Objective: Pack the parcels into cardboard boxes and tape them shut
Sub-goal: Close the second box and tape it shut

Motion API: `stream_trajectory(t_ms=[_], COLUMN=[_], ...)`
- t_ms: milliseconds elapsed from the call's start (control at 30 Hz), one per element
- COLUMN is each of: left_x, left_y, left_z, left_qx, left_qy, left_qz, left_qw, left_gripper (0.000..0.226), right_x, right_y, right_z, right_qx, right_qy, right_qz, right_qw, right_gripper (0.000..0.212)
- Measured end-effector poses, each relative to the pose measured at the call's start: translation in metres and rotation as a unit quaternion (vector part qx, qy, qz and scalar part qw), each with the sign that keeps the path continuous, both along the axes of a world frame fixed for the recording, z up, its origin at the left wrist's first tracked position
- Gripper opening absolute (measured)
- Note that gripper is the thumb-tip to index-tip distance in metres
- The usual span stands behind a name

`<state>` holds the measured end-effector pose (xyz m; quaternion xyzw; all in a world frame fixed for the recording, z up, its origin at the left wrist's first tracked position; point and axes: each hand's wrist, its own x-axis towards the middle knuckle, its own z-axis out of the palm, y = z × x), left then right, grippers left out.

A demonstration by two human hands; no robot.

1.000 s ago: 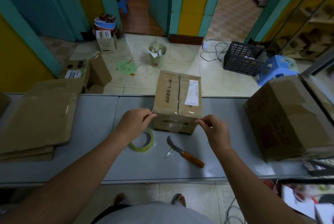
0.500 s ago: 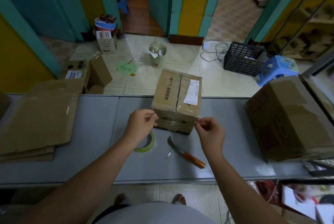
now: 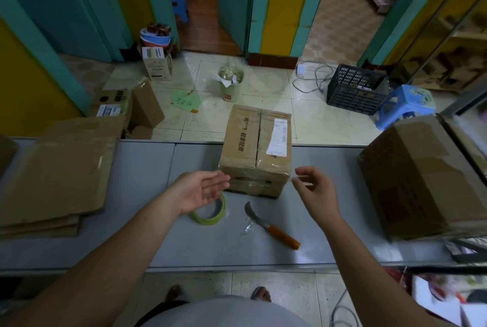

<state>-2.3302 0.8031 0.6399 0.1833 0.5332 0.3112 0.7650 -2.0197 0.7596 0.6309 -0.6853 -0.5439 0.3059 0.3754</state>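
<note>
One taped box [image 3: 255, 152], one larger box [image 3: 419, 179], contents of both hidden

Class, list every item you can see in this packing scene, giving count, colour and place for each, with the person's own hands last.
taped box: one, brown, table centre, white label on top
large box: one, brown, table's right end
flattened cardboard: one stack, brown, table's left end
tape roll: one, yellow-green, table, partly under left hand
knife: one, orange handle, table, in front of taped box
table: one, grey
crate: one, black, floor, far right
stool: one, blue, right of crate
bin: one, pale, floor beyond taped box
open box: one, brown, floor, left
left hand: open, above tape roll
right hand: fingers loosely curled, by taped box's right corner; any hold unclear
</note>
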Motion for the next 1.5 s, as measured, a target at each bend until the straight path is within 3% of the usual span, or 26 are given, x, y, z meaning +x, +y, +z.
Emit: stream_trajectory(t_ms=[100, 200, 267, 500, 700, 767, 867, 933, 967, 1000, 1100, 1167, 1233, 1267, 1333, 1500], left_x=[-0.004, -0.007, -0.012, -0.020, -0.023, -0.020, -0.015, -0.013, -0.012, -0.012, -0.014, -0.018, -0.020, -0.021, -0.017, -0.003], left_y=[0.005, 0.009, 0.015, 0.037, 0.063, 0.071, 0.082, 0.087, 0.089, 0.089, 0.085, 0.076, 0.061, 0.053, 0.040, 0.029], left_z=[-0.001, -0.002, -0.004, -0.002, 0.015, 0.021, 0.031, 0.037, 0.040, 0.042, 0.041, 0.032, 0.023, 0.018, 0.011, 0.002], left_qx=[0.134, 0.291, 0.345, 0.404, 0.434, 0.459, 0.525, 0.552, 0.547, 0.528, 0.447, 0.382, 0.322, 0.317, 0.363, 0.466], left_qy=[0.156, 0.329, 0.391, 0.448, 0.477, 0.501, 0.533, 0.531, 0.525, 0.514, 0.461, 0.421, 0.380, 0.368, 0.378, 0.449], left_qz=[-0.082, -0.189, -0.222, -0.277, -0.290, -0.328, -0.367, -0.393, -0.412, -0.428, -0.410, -0.347, -0.298, -0.285, -0.276, -0.211], left_qw=[0.975, 0.878, 0.824, 0.748, 0.707, 0.656, 0.553, 0.509, 0.506, 0.524, 0.648, 0.746, 0.814, 0.826, 0.806, 0.733], left_gripper=[0.021, 0.008, 0.008, 0.010, 0.014, 0.015, 0.018, 0.017, 0.015, 0.012, 0.013, 0.016, 0.033, 0.051, 0.074, 0.062], right_x=[-0.001, -0.004, -0.006, 0.002, 0.006, 0.006, 0.006, 0.005, 0.004, 0.003, -0.001, -0.001, 0.003, 0.005, 0.008, 0.013], right_y=[0.007, 0.020, 0.028, 0.028, 0.028, 0.027, 0.027, 0.026, 0.026, 0.026, 0.022, 0.016, 0.012, 0.011, 0.013, 0.023], right_z=[0.010, 0.016, 0.016, 0.010, 0.009, 0.007, 0.005, 0.005, 0.005, 0.005, 0.003, 0.004, 0.006, 0.007, 0.007, 0.000], right_qx=[0.062, 0.088, 0.081, 0.070, 0.070, 0.075, 0.078, 0.080, 0.081, 0.081, 0.071, 0.056, 0.045, 0.041, 0.042, 0.066], right_qy=[-0.088, -0.181, -0.210, -0.215, -0.180, -0.168, -0.158, -0.153, -0.149, -0.145, -0.112, -0.039, 0.004, -0.005, -0.047, -0.084], right_qz=[0.060, 0.141, 0.168, 0.173, 0.177, 0.178, 0.177, 0.174, 0.172, 0.170, 0.165, 0.162, 0.176, 0.187, 0.196, 0.185], right_qw=[0.992, 0.969, 0.960, 0.958, 0.965, 0.967, 0.968, 0.970, 0.970, 0.971, 0.977, 0.985, 0.983, 0.981, 0.979, 0.977], right_gripper=[0.037, 0.044, 0.042, 0.040, 0.039, 0.040, 0.040, 0.041, 0.041, 0.041, 0.044, 0.047, 0.051, 0.053, 0.053, 0.050])
